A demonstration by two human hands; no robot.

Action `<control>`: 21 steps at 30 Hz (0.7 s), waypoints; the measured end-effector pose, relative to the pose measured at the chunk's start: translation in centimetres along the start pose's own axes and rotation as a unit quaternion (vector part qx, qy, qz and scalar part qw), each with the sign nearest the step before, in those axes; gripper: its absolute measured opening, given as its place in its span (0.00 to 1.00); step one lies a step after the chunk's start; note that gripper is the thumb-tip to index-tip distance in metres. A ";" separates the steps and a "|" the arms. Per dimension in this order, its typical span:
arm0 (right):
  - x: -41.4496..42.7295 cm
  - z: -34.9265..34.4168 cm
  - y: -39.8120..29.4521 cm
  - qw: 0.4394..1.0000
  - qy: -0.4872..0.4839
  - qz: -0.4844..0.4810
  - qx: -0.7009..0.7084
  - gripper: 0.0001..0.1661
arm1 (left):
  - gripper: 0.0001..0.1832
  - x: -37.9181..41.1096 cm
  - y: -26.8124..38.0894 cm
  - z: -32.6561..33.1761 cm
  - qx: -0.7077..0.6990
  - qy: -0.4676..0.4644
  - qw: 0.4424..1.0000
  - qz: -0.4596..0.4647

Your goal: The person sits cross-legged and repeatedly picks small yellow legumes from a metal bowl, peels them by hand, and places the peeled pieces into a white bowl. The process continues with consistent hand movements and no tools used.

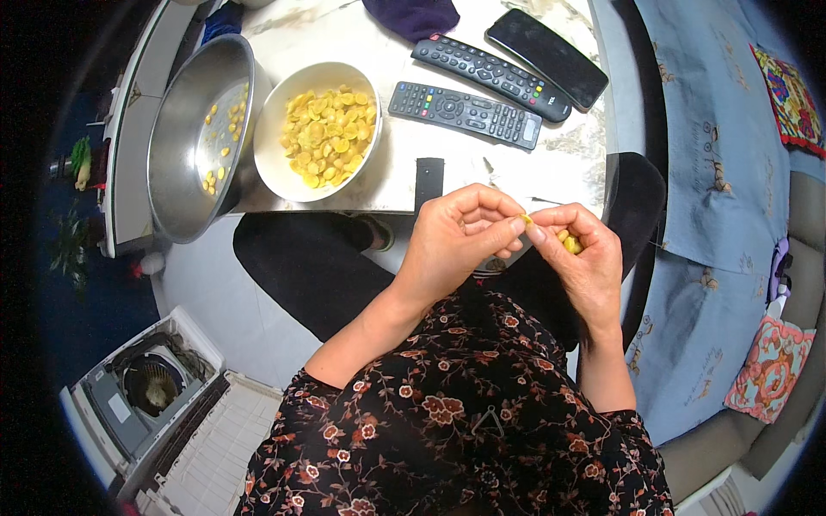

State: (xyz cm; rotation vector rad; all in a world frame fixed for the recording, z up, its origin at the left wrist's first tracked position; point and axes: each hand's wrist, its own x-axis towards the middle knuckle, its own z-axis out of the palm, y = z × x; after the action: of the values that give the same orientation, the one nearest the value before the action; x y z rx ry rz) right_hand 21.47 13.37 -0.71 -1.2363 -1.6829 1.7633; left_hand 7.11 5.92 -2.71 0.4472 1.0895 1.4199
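Observation:
My left hand (461, 242) and my right hand (577, 251) meet fingertip to fingertip near the table's front edge. Between their thumbs and forefingers they pinch one small yellow-green piece (526, 219), perhaps a bean or its skin. Several more yellow beans (569, 242) rest in the curled fingers of my right hand. To the left, a white bowl (271, 161) holds a heap of yellow beans or skins (329, 132). A steel basin (177, 142) beside it is tilted in view, with some yellow beans (224, 152) scattered inside.
Two black remote controls (466, 115) (497, 76) and a black smartphone (555, 55) lie on the marble-patterned table (310, 32). A dark purple cloth (416, 16) lies at the far edge, and a black strap (428, 180) near the front. A blue-covered sofa (697, 193) is at right.

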 end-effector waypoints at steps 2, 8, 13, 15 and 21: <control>0.0 0.1 -0.2 0.999 0.010 -0.011 -0.035 0.06 | 0.07 0.0 -0.1 -0.2 0.018 0.004 1.000 -0.005; -0.2 0.2 -0.1 0.995 0.034 -0.049 -0.084 0.05 | 0.07 0.3 -0.2 -0.5 0.029 0.008 0.999 -0.036; -0.2 0.1 -0.2 0.993 0.040 -0.057 -0.094 0.05 | 0.07 0.5 -0.4 -0.6 -0.028 0.004 0.997 -0.067; -0.2 -0.1 -0.3 0.995 0.040 -0.048 -0.084 0.05 | 0.07 0.5 -0.3 -0.6 -0.041 -0.005 0.996 -0.080; -0.2 -0.9 0.3 0.997 0.054 -0.027 -0.057 0.05 | 0.10 0.4 0.1 -0.4 -0.063 -0.027 0.993 -0.092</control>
State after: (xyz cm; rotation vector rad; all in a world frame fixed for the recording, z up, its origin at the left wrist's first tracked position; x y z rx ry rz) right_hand 22.36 13.68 -0.81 -1.2970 -1.7589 1.5601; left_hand 6.62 6.14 -2.97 0.2847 0.9663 1.2974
